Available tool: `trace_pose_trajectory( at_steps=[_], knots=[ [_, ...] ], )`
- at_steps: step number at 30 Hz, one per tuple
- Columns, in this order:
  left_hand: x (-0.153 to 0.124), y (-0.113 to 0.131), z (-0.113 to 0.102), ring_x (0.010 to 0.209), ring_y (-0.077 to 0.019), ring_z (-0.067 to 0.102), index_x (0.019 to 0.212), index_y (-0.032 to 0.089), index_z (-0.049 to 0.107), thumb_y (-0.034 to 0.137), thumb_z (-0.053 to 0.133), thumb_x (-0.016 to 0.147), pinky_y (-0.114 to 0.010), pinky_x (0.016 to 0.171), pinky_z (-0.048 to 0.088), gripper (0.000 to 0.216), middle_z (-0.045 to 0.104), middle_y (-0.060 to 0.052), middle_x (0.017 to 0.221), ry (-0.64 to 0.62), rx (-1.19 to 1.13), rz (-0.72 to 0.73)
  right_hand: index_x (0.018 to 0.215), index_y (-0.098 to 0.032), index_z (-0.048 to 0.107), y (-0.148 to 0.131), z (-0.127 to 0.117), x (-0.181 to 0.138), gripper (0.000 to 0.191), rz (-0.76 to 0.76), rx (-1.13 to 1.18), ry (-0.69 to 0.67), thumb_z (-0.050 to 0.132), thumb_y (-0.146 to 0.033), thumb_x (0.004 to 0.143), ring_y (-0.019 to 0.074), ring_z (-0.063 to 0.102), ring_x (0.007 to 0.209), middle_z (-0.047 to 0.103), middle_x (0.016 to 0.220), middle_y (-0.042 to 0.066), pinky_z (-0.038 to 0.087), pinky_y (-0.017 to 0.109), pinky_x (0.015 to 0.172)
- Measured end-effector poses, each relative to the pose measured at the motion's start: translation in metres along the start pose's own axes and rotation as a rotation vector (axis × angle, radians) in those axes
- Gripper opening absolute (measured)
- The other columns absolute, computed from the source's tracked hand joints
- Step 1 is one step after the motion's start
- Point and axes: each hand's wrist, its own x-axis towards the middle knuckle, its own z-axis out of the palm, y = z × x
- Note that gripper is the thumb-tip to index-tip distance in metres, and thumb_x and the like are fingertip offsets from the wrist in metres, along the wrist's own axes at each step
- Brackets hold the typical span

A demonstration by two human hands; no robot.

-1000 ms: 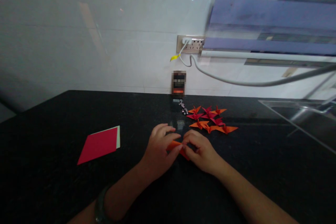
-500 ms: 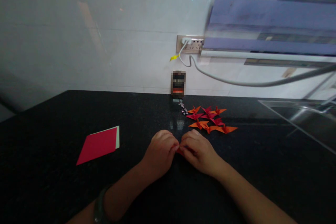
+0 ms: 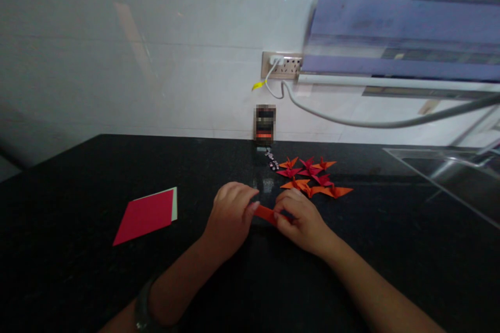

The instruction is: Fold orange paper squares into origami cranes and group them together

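Between my hands, above the dark counter, is a narrow piece of folded orange-red paper (image 3: 266,214). My left hand (image 3: 232,214) pinches its left end between thumb and fingers. At the other end, my right hand (image 3: 300,218) is closed on the paper, and its fingers cover that part. Just beyond my right hand lie several folded paper cranes, among them an orange one (image 3: 336,192) and a red one (image 3: 289,173). Left of my left hand rests a red paper sheet (image 3: 146,216), with a pale green sheet (image 3: 174,208) showing from under its edge.
A blurred-out upright object (image 3: 264,125) leans by the wall, with a beaded strap (image 3: 272,159) in front. Above it, a white plug sits in a wall socket (image 3: 282,65), near a grey hose (image 3: 351,122). A metal sink (image 3: 449,171) borders the black counter (image 3: 78,281) on the right.
My hands have moved apart, the left one shifting left and the right one slightly right. More of the folded paper now shows between them.
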Motion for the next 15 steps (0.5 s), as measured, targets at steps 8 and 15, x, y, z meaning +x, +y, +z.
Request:
trace_pose_trajectory(
  at_steps=[8,15],
  knots=[
    [-0.003,0.005,0.002,0.089,-0.0205,0.052,0.071,0.021,0.063,0.021,0.047,0.08,-0.044,0.09,0.032,0.018,0.065,-0.001,0.072,-0.204,-0.032,0.104,0.075,-0.018,0.057,-0.004,0.004,0.0,0.01,-0.056,0.054,-0.044,0.05,-0.011,0.074,0.0146,0.048,0.073,0.056,0.075,0.003,0.038,0.028,0.067],
    [0.001,-0.008,-0.001,0.076,-0.0189,0.053,0.069,0.017,0.063,0.018,0.047,0.079,-0.038,0.077,0.039,0.019,0.065,-0.002,0.068,-0.028,0.037,0.047,0.072,-0.018,0.056,0.011,-0.005,0.001,0.008,0.001,0.006,0.063,0.051,-0.012,0.074,0.0152,0.05,0.071,0.056,0.073,0.003,0.039,0.029,0.066]
  ],
)
